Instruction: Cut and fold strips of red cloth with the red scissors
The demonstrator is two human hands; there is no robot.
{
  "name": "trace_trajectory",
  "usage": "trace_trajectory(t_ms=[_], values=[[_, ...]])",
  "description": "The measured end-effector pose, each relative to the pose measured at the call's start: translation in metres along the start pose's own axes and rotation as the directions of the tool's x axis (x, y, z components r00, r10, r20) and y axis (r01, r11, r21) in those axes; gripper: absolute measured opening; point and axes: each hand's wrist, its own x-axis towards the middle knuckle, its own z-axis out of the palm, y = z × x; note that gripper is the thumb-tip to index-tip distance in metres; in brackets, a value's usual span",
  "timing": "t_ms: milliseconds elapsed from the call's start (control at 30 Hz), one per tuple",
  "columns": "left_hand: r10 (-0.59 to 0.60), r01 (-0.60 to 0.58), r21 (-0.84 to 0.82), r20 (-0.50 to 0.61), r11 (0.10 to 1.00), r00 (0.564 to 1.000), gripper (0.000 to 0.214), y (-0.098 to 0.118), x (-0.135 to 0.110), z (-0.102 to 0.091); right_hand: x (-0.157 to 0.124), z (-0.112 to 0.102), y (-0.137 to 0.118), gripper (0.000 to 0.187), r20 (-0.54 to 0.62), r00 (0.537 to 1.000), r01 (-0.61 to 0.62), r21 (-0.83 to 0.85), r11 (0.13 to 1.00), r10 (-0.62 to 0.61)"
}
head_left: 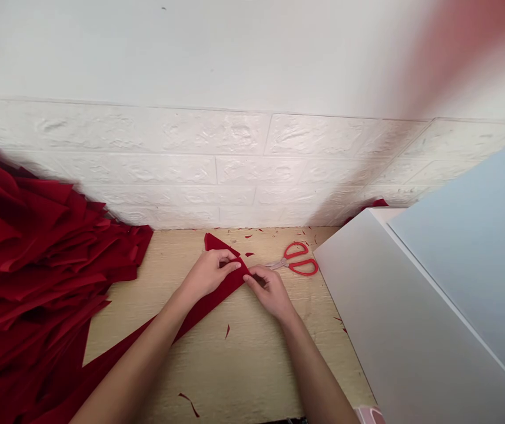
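Note:
A long strip of red fabric (215, 299) crosses the table diagonally, and its far end is folded over to a point. My left hand (211, 272) pinches the folded part, with the thumb on top of the cloth. At the strip's right corner, my right hand (270, 288) grips the edge between thumb and fingers. Just beyond the right hand lie scissors (299, 259) with red handles, their blades pointing left and partly hidden behind the hand. My left forearm covers part of the strip.
A large heap of red fabric pieces (36, 247) fills the left side. On the right stands a white box-like panel (358, 282) with a pale blue top. Small red scraps (227, 331) dot the wooden table (235, 377). A white brick-patterned wall (243, 171) rises behind.

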Motion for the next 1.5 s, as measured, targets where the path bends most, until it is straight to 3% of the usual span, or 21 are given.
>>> trace_trajectory(t_ms=[133,400,667,933,1167,1333,1500], values=[[-0.009,0.01,-0.053,0.024,0.999,1.0,0.025,-0.003,0.002,0.001,-0.002,0.002,0.001,0.026,0.028,1.0,0.009,-0.013,1.0,-0.009],[-0.025,0.019,-0.068,-0.093,0.998,0.995,0.019,0.0,0.001,0.001,0.001,0.004,0.005,0.027,0.02,1.0,-0.015,-0.039,0.999,0.016],[-0.039,0.027,-0.11,-0.116,0.994,0.992,0.013,0.0,0.001,0.002,0.0,0.008,0.006,0.027,-0.006,1.0,-0.008,-0.077,0.997,0.008],[-0.02,0.01,-0.13,-0.074,0.991,0.997,0.015,-0.002,-0.003,0.003,-0.001,0.008,0.006,0.021,-0.036,0.997,-0.057,0.111,0.992,0.061],[0.03,-0.034,-0.026,-0.128,0.999,0.991,0.017,0.009,-0.004,0.001,0.001,0.005,0.005,0.029,-0.015,0.997,-0.069,0.047,0.997,0.069],[0.021,-0.023,-0.056,-0.038,0.998,0.999,0.019,0.015,-0.002,-0.001,0.003,0.003,0.005,0.029,0.006,1.0,-0.026,0.059,0.998,0.025],[0.026,-0.023,0.039,-0.064,0.999,0.998,0.018,0.017,-0.002,-0.005,0.002,0.003,0.006,0.031,0.01,0.999,-0.042,0.061,0.997,0.042]])
